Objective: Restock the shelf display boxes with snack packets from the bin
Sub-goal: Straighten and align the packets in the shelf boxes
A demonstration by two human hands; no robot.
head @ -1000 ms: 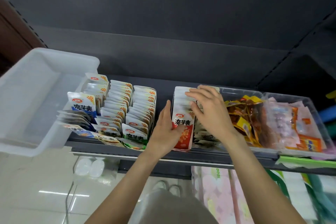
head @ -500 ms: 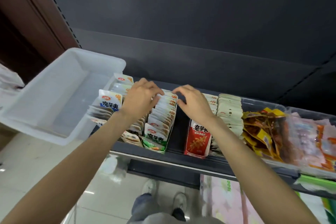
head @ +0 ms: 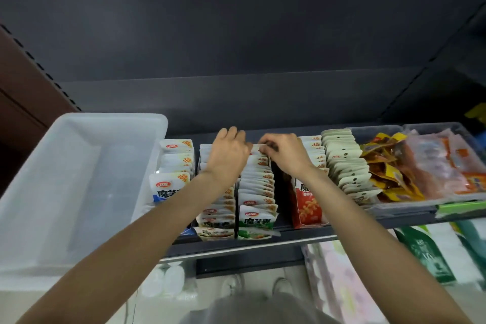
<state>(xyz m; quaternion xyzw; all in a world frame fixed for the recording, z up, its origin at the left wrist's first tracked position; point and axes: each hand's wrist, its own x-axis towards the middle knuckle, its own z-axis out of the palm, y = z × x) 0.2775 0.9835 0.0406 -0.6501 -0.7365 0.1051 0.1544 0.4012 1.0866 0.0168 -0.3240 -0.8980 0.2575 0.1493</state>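
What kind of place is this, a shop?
Most likely a small shop. A dark metal shelf holds rows of identical snack packets in display boxes, clear tubs of wrapped snacks sit alongside, and more packaged goods fill the shelf below.

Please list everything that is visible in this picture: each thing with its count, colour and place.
bin: one, translucent white, left on the shelf.
blue packets: one row, left, beside the bin.
green packets: one row, white-green, centre.
brown packets: one row, left of the green.
red packets: one row, right of a dark gap.
clear trays: two, far right, yellow-brown and pink snacks.
left hand: on the row tops, at the back.
right hand: its grip pinches a packet top.
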